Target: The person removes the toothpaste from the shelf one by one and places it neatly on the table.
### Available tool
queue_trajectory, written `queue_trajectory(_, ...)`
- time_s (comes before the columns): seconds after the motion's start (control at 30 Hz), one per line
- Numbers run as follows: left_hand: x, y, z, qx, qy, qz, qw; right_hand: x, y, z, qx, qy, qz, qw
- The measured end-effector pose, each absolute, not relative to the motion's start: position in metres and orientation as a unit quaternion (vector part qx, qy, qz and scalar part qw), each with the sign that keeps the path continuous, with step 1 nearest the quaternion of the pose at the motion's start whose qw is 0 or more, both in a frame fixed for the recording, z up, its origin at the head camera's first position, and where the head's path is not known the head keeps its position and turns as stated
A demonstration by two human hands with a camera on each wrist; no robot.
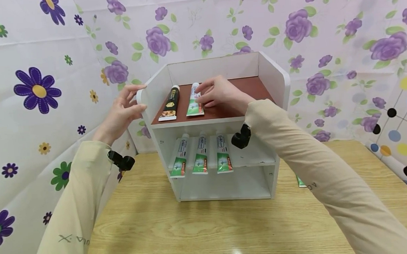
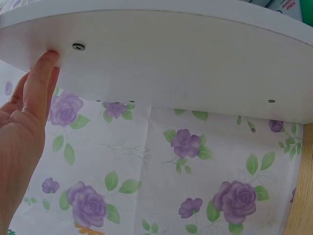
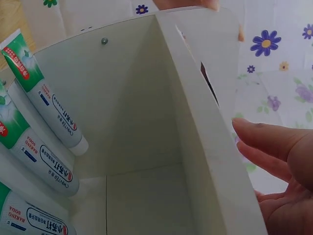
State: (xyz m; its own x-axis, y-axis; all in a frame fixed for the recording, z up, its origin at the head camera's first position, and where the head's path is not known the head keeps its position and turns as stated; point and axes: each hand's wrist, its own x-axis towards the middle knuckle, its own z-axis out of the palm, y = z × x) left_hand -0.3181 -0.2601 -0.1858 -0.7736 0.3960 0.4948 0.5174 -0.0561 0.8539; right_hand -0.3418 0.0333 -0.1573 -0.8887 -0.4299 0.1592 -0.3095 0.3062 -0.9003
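Reaching to the middle of the head view, the right hand (image 1: 219,91) has its fingertips at the right edge of a white-and-green toothpaste tube with a white cap (image 1: 193,101). Its fingers are loosely bent, thumb apart from the forefinger in the right wrist view; no closed grip shows. That tube lies cap to the back on the red-brown top board (image 1: 251,85) of a white panelled shelf unit (image 1: 272,73), just beside a black-and-gold tube (image 1: 171,103) near the board's left end. Left of centre, the left hand (image 1: 122,107) touches the unit's left side panel with extended fingers and grasps no tube.

The step in hand looks like setting or straightening the tube beside the black one. The next move probably calls for lifting the right fingers clear without nudging it out of line.

Three similar white-and-green tubes (image 1: 201,153) lie side by side on the middle shelf, lower centre, ends over the front edge. At right, a green tube end (image 1: 301,182) shows beside the sleeve (image 1: 314,171).

In the right wrist view these three carry "BAKING SODA" in red and, upside down, "小苏打"; their brand line cannot be read surely. The black tube's gold lettering is too small to read.
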Motion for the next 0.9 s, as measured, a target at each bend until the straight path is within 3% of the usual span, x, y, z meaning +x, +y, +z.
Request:
queue_trajectory(0.37,-0.32,-0.258,-0.186,-0.338,-0.677,-0.653,0.045,-0.343,0.028,-0.155,-0.215,0.848,-0.483,0.048)
queue_trajectory(0.9,-0.318,-0.259,-0.186,-0.331,-0.678,-0.654,0.043,-0.339,0.012,-0.137,-0.175,0.869,-0.447,0.12)
